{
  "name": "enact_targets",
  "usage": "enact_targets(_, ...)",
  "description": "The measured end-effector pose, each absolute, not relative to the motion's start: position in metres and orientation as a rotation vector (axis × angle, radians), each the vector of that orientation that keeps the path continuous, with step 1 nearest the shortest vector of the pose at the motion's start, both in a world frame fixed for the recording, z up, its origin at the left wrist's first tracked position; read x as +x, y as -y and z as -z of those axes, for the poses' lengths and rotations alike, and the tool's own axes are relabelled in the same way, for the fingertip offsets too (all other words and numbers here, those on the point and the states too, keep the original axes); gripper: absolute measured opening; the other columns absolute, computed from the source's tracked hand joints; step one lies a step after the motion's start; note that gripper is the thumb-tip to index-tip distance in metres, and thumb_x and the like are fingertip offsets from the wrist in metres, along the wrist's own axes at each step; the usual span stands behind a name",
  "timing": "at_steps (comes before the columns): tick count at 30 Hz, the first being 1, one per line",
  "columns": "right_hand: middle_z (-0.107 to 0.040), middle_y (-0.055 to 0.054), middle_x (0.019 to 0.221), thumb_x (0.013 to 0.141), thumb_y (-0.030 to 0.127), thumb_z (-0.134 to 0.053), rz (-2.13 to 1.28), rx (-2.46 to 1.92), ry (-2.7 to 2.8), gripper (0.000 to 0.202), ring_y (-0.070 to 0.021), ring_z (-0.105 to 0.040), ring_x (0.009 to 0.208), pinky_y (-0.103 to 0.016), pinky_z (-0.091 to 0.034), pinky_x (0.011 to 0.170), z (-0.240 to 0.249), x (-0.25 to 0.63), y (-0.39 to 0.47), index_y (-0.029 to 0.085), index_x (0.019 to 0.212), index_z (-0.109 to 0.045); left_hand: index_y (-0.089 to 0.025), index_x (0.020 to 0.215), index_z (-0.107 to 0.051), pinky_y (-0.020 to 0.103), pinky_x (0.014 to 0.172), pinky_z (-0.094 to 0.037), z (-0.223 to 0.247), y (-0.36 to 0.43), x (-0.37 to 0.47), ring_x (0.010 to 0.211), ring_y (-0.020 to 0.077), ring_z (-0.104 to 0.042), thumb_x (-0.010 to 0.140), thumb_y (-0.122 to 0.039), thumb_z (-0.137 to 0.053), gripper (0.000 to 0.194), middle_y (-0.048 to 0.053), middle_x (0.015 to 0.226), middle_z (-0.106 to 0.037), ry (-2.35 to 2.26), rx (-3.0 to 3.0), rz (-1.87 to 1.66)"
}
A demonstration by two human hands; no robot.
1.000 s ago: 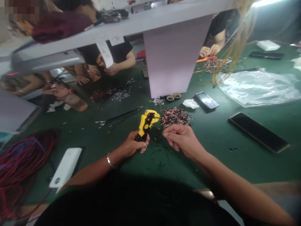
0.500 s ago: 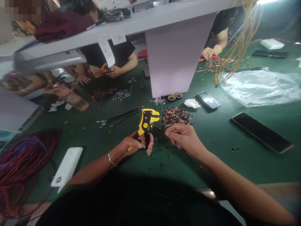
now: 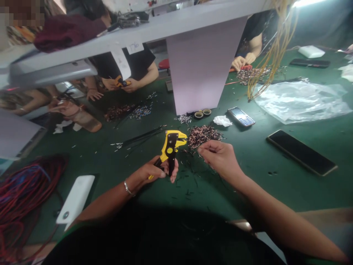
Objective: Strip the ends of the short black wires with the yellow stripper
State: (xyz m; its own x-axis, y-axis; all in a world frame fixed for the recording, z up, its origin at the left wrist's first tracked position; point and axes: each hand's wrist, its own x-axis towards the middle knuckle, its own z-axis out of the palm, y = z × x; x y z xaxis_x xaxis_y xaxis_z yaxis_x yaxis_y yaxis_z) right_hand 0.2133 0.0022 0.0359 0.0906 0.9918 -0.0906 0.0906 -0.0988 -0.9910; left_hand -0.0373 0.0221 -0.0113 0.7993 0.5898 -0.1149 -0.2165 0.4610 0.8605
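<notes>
My left hand (image 3: 157, 170) is wrapped round the handles of a yellow and black wire stripper (image 3: 171, 144), whose jaws point right. Close to those jaws lies a heap of short dark pieces with copper-coloured ends (image 3: 205, 134). My right hand (image 3: 217, 154) is at the near edge of this heap, thumb and forefinger pinched together. Whatever sits in that pinch is too small to make out. Left of the stripper, a bundle of thin black wires (image 3: 143, 136) lies on the green table (image 3: 237, 195). Small dark scraps are scattered below the two hands.
A keypad phone (image 3: 241, 117), crumpled tissue (image 3: 223, 120) and dark smartphone (image 3: 302, 152) lie to the right. Tape rolls (image 3: 202, 113) stand by the white partition (image 3: 198, 70). A white power bank (image 3: 75, 198) and red cable coil (image 3: 30, 187) lie left. Co-workers' hands (image 3: 121, 84) work across the table.
My right hand has shifted slightly right relative to the stripper, its fingers still pinched. The stripper stays in my left hand. The whole view has moved a little.
</notes>
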Motion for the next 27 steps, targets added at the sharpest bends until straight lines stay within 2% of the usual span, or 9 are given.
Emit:
enact_targets(12, -0.057, 0.003, 0.05, 0.067, 0.029, -0.073, -1.269, -1.22, 1.265, 0.01, -0.0076, -0.045, 0.042, -0.023, -0.035, 0.04, -0.035, 0.224, -0.006, 0.019, 0.066, -0.072, -0.01, 0.096, -0.068, 0.04, 0.064, -0.051, 0.001, -0.024, -0.037, 0.066, 0.0226, -0.06, 0.055, -0.02, -0.067, 0.042, 0.011, 0.078, -0.064, -0.358, 0.848, -0.38)
enact_targets(27, -0.056, 0.003, 0.047, 0.068, 0.033, -0.076, -1.309, -1.18, 1.311, 0.012, -0.0082, -0.044, 0.043, -0.024, -0.034, 0.041, -0.027, 0.228, -0.009, 0.02, 0.069, -0.078, -0.012, 0.1, -0.07, 0.036, 0.061, -0.052, -0.005, -0.018, -0.036, 0.062, 0.0203, -0.059, 0.056, -0.022, -0.072, 0.045, 0.008, 0.073, -0.064, -0.269, 0.738, -0.259)
